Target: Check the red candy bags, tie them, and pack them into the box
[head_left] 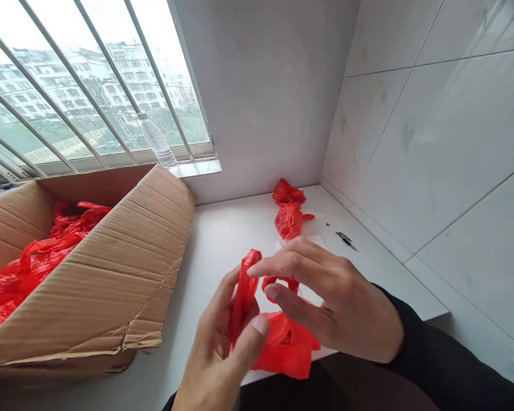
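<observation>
A thin red plastic bag (pixel 286 354) sits at the table's front edge, with something dark and small showing faintly through it. My left hand (pixel 227 337) is closed around one of its handles, which stands up in a loop along the fingers. Over the bag, my right hand (pixel 321 297) has its thumb and index finger apart, and a second red strip passes beneath them into the palm. The fingers around that strip are partly hidden. Farther back on the table lies another red bag (pixel 289 220), bunched up with its top gathered and dark contents showing through.
At left stands an open cardboard box (pixel 124 268) with many red plastic bags (pixel 47 251) inside. A clear bottle (pixel 156 140) is on the barred window's sill. Black pens (pixel 342 237) lie on the white table (pixel 223 228) near the tiled wall (pixel 411 142).
</observation>
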Tool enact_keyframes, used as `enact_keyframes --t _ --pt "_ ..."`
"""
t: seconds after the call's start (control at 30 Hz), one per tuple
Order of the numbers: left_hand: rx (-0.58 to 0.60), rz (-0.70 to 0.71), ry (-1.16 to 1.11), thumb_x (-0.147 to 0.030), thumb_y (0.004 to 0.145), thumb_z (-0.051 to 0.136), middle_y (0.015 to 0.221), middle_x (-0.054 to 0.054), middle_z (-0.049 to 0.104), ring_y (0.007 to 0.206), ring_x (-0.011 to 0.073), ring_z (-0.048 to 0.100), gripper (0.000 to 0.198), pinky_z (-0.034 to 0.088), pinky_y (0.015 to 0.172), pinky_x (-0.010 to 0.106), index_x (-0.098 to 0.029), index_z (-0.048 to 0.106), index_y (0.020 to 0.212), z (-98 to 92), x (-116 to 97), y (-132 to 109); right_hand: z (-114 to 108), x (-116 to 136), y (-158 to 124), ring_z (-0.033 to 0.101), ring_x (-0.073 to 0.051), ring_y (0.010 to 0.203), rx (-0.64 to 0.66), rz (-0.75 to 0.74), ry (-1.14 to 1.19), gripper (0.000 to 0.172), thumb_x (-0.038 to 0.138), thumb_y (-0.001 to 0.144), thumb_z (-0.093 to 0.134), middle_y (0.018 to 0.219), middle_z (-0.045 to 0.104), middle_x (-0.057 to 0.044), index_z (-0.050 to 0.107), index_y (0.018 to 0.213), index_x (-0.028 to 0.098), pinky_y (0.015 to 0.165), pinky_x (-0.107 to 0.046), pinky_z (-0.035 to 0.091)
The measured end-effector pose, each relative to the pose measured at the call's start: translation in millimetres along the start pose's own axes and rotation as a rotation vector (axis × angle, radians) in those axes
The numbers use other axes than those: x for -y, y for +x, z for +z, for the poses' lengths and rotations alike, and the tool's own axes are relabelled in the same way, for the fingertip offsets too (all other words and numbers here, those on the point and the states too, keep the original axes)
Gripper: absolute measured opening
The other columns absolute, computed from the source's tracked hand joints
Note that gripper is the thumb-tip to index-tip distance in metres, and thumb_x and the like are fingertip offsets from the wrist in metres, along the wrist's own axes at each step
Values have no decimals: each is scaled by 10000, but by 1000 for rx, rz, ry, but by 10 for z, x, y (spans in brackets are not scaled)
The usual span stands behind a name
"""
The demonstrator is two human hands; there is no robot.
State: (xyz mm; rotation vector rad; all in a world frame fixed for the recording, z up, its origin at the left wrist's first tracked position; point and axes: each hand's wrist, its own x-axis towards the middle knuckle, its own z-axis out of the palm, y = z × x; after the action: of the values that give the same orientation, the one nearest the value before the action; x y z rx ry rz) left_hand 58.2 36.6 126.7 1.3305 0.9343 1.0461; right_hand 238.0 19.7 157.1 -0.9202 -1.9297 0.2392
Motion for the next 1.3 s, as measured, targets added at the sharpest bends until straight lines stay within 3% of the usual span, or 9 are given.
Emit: enact_keyframes --t 0.13,0.3,0.4,0.53,0.73,0.87,1.03,1.17,1.3 --pt "155 -21 172 -412 711 823 684 -12 529 613 136 438 254 424 565 241 -235 693 840 33 25 54 69 -20 25 604 -144 949 94 -63 41 206 199 991 550 1023 709 -46 645 1160 131 929 -300 490" --pt "97 -81 10 -486 889 628 590 -42 403 518 82 290 335 297 477 211 -194 609 727 -41 125 149 106 -158 -64 577 -169 1136 54 160 59 372 284 971 605 1203 666 -77 580 1317 150 1013 -325 459" --pt "67 -129 -86 -447 880 643 540 -56 421 515 101 353 219 352 515 211 -233 650 923 -61 139 147 177 -246 -104 624 -168 975 80 277 104 322 279 916 671 1019 692 -38 632 1221 182 910 -333 504" --pt "94 -172 -122 -430 817 708 668 -20 595 603 144 519 476 425 552 228 -279 614 1258 -69 184 119 313 -255 -104 612 -152 872 32 323 137 223 125 841 679 962 694 -9 672 1049 205 833 -314 513" --pt "-165 -293 -244 -469 795 740 1088 72 733 963 230 668 447 528 705 254 -211 711 1160 -98 297 122 282 -206 -114 619 -134 909 30 362 272 224 169 931 592 1006 707 6 676 1125 241 872 -303 505" --pt "-149 -335 -336 -393 823 707 1157 77 726 1012 252 671 402 542 703 264 -200 701 1175 -28 187 117 282 -216 -143 634 -171 968 93 380 301 318 273 857 735 1097 707 -23 664 1167 256 886 -335 519" --pt "-3 -290 -339 -355 806 694 937 64 749 824 235 684 300 540 659 285 -204 748 1059 34 91 81 429 -265 -165 629 -126 807 -41 315 208 127 135 856 681 913 718 11 669 957 212 778 -272 515" --pt "-53 -260 -234 -388 797 753 643 1 648 584 136 591 226 486 561 220 -203 770 925 -11 160 95 417 -262 -142 641 -117 843 -3 335 214 167 100 835 687 910 718 6 681 976 188 800 -251 507" --pt "-59 -393 -352 -426 882 657 674 10 658 574 133 589 355 489 551 222 -180 724 1129 -57 168 161 329 -180 -146 629 -103 779 -33 410 309 110 140 869 678 860 705 21 677 962 199 755 -237 507"
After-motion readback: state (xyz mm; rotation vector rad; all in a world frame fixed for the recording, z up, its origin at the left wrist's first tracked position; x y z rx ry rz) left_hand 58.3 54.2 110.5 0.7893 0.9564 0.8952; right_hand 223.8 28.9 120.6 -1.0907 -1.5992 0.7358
